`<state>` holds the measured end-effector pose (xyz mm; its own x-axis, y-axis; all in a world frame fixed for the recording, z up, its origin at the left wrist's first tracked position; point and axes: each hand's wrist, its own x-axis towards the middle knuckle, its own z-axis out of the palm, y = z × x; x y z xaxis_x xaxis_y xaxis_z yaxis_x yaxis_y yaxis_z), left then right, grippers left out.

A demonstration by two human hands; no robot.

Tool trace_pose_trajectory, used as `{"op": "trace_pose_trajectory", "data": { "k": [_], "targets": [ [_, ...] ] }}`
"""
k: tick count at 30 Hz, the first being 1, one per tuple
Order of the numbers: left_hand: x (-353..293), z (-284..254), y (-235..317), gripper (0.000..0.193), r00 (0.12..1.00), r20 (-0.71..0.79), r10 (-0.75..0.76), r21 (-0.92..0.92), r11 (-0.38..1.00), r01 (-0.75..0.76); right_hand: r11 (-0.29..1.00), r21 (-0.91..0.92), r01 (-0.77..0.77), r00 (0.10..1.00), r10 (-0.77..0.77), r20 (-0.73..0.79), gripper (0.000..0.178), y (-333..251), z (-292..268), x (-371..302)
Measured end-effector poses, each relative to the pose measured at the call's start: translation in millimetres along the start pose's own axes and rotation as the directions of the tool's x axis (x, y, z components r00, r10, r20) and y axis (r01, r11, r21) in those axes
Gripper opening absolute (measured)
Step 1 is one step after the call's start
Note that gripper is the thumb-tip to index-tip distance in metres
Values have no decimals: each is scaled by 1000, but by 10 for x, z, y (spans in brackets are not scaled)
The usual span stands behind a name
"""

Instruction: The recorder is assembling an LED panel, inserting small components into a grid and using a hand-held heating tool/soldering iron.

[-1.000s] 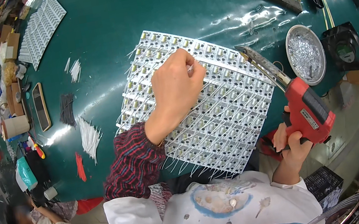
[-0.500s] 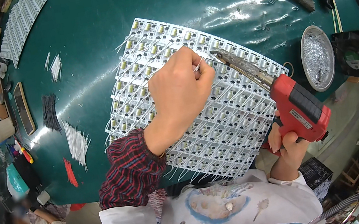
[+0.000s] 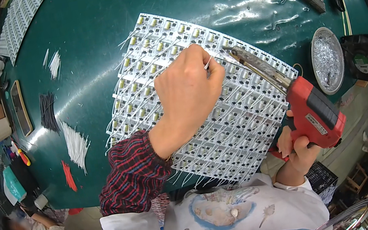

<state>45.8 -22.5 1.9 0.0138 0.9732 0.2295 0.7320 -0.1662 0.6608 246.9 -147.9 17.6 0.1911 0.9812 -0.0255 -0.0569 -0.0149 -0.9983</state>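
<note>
A large white panel of small circuit boards lies on the green table in front of me, with rows of components and many thin white wires across it. My left hand is closed in a pinch over its upper middle, and a short white wire shows between thumb and forefinger. In my right hand is a red and black soldering gun, fingers wrapped round its handle. Its dark tip points up and left over the panel, just right of my left fingertips. Whether the tip touches a board I cannot tell.
Left of the panel lie bundles of white wires, black wires and red wires. A phone-like slab lies beyond them. On the right stand an oval metal dish and a black fan. Another panel sits far left.
My left hand and the soldering gun have shifted slightly to the right, with the tip moving a little away from my left fingers. Both hands keep their grip.
</note>
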Motion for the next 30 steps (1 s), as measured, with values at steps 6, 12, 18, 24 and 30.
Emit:
{"op": "trace_pose_trajectory", "data": {
  "k": [6, 12, 18, 24, 30],
  "targets": [
    [-4, 1, -14, 11, 1000, -11, 3, 22, 1000, -3, 1000, -20, -6, 999, 6, 33, 62, 20, 2, 16],
    [3, -8, 5, 13, 1000, -1, 2, 7, 1000, -2, 991, 61, -117, 993, 115, 30, 48, 22, -55, -28],
    [6, -11, 21, 12, 1000, -7, -2, 10, 1000, 3, 1000, 3, 5, 1000, -5, 17, 65, -9, 11, 6],
    [-15, 12, -5, 10, 1000, -28, -10, 46, 999, 11, 1000, -4, -24, 999, 24, 22, 70, -9, 28, -2],
    [-8, -4, 23, 10, 1000, -13, -13, 29, 999, 14, 988, 152, -12, 1000, 7, 30, 54, 27, -31, -14]
  ]
}}
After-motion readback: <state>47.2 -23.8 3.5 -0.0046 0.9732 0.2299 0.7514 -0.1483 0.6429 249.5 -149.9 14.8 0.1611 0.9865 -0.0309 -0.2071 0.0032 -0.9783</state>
